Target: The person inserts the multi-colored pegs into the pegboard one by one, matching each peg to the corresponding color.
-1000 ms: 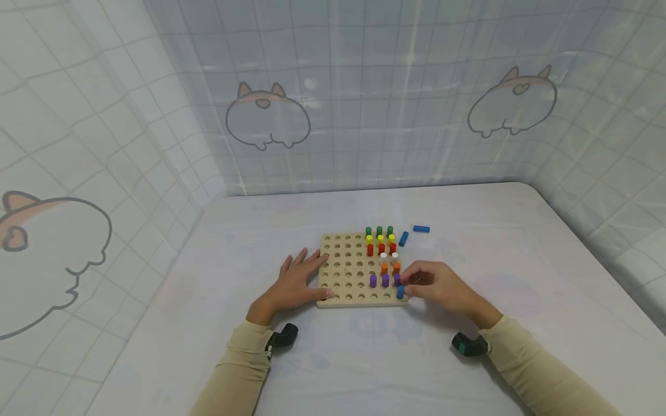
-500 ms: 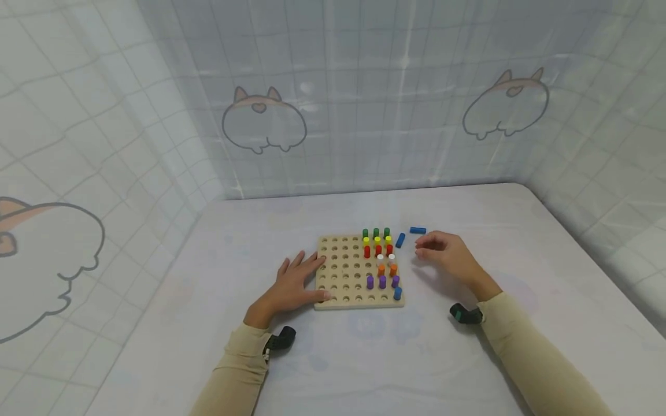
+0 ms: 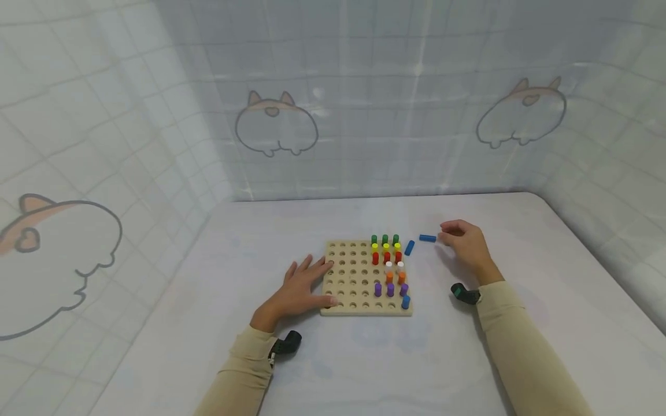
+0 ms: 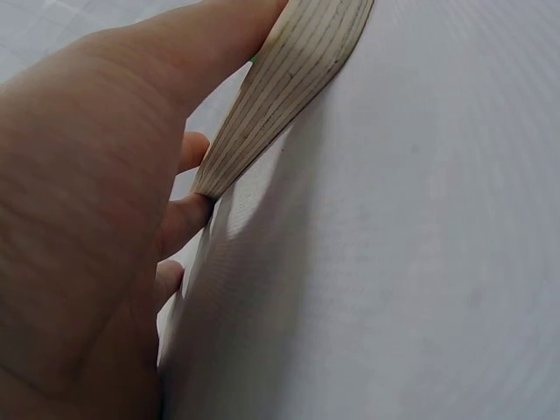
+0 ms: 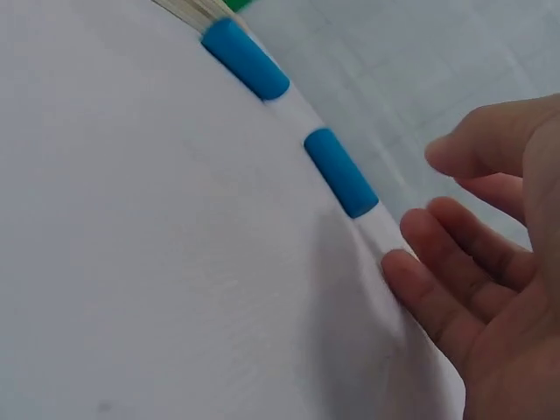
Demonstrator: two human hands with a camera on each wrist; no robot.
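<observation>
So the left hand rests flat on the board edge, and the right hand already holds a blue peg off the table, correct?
Not quite. The right hand holds nothing: its fingers are open just short of the blue peg, which lies on the table, as the right wrist view shows. The left hand does rest flat on the board edge.

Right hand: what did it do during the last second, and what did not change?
The right hand left the blue peg standing at the pegboard's near right corner and moved away toward the far loose blue peg, fingers near it, not gripping. The left hand still rests on the pegboard; the pegs are unchanged.
</observation>
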